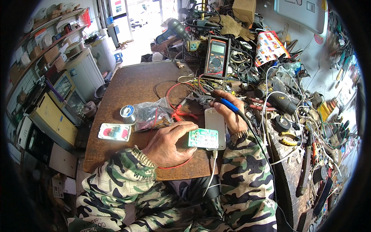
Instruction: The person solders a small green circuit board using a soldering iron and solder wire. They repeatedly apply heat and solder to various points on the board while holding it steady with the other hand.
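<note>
My left hand (pixel 168 143) pinches the left edge of a green circuit board (pixel 203 138) between thumb and fingers. The board lies partly over an open white plastic housing (pixel 214 120), from which a white cable (pixel 214 166) hangs down. My right hand (pixel 230 116), beside the housing, grips a blue-handled soldering iron (pixel 228 105) with a dark cord; its tip is hard to make out. Left of my hands are a solder spool (pixel 127 110), a plastic bag (pixel 151 112) and a small white cover with red parts (pixel 114 132). Red-handled tools (pixel 179 114) lie beyond the board.
A multimeter (pixel 216 58) stands at the back of the wooden table (pixel 131 81), amid tangled cables (pixel 239 50). Tools, tape rolls (pixel 283 123) and wires crowd the right side along the wall. Shelves and cabinets (pixel 58 116) line the left; a bright doorway (pixel 133 23) is behind.
</note>
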Tool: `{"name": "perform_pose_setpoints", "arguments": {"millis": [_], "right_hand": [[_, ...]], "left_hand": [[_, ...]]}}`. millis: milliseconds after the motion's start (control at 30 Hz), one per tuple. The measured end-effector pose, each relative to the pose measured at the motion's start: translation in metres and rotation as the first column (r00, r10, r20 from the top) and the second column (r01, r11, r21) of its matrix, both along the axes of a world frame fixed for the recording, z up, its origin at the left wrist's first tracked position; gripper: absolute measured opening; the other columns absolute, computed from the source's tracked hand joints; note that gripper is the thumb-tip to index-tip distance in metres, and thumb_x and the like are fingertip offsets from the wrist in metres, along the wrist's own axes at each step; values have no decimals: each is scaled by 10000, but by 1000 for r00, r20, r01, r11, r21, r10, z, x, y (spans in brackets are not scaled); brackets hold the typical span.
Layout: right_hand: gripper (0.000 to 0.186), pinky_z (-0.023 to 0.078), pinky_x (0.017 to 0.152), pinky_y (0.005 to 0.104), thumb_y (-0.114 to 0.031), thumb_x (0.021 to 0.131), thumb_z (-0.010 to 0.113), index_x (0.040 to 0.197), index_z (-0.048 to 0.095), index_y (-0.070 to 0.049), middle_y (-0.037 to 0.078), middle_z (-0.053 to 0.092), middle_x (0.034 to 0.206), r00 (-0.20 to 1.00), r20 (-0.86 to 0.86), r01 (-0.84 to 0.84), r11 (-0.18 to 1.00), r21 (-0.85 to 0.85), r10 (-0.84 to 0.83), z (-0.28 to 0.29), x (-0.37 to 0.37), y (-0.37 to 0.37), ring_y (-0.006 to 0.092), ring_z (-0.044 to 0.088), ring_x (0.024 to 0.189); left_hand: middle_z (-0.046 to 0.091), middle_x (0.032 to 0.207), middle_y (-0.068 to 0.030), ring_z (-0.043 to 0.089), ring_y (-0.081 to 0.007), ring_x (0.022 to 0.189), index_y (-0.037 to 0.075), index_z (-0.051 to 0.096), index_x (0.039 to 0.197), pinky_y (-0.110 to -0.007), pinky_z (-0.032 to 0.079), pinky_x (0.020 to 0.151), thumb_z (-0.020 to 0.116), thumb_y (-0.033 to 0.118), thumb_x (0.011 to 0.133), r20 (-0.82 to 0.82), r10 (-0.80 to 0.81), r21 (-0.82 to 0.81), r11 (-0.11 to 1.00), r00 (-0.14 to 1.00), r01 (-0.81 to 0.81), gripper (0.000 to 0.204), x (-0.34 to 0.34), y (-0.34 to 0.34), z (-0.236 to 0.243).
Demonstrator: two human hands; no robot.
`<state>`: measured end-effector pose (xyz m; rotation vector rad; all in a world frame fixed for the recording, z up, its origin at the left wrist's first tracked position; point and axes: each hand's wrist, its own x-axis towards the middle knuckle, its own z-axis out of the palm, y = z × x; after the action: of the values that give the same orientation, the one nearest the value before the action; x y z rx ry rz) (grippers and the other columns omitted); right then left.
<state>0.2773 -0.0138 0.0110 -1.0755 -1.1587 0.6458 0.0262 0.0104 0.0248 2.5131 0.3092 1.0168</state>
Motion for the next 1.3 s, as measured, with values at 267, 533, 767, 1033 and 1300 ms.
{"name": "perform_pose_setpoints", "arguments": {"millis": [267, 533, 767, 1033, 1300], "right_hand": [[481, 524, 775, 252, -127, 851, 713, 1289, 622, 48, 78, 716, 966, 999, -34, -16, 1000, -12, 16, -3, 2, 0, 120, 646, 854], [488, 526, 779, 257, -136, 851, 710, 1294, 620, 51, 80, 718, 977, 1000, -18, -10, 1000, -12, 9, -2, 2, 0, 121, 649, 859], [490, 530, 810, 263, -129, 846, 707, 1292, 620, 53, 96, 725, 1000, 999, -35, -18, 999, -27, 17, 0, 1, -2, 136, 663, 883], [497, 531, 834, 281, -129, 849, 705, 1297, 610, 65, 131, 729, 1042, 999, -14, -34, 999, 9, 34, 0, 0, -1, 157, 670, 920], [490, 529, 827, 280, -125, 848, 701, 1290, 612, 66, 124, 727, 1030, 999, -20, -38, 999, -14, 38, -4, 5, 1, 153, 668, 910]], "left_hand": [[661, 1260, -94, 669, -219, 1093, 84, 625, 1270, -341, 580, 769, 851, 118, 760, -28, -41, -148, 988, 999, 36, 559, -2, 2, -1], [613, 1342, -113, 623, -213, 1191, 68, 632, 1293, -315, 588, 802, 816, 111, 830, -51, -134, -263, 958, 990, 116, 499, -3, 10, -4], [575, 1343, -153, 594, -197, 1219, -27, 563, 1349, -322, 543, 972, 660, 104, 975, -16, -227, -473, 860, 974, 193, 408, -5, 11, -6], [623, 1233, -108, 650, -154, 1088, -53, 546, 1348, -295, 554, 906, 597, 111, 1023, -5, -197, -472, 865, 980, 171, 368, -5, 16, -13], [671, 1100, -97, 693, -152, 978, -63, 574, 1304, -279, 562, 855, 573, 150, 1042, 52, -173, -583, 794, 984, 171, 339, -2, 14, -12]]}}
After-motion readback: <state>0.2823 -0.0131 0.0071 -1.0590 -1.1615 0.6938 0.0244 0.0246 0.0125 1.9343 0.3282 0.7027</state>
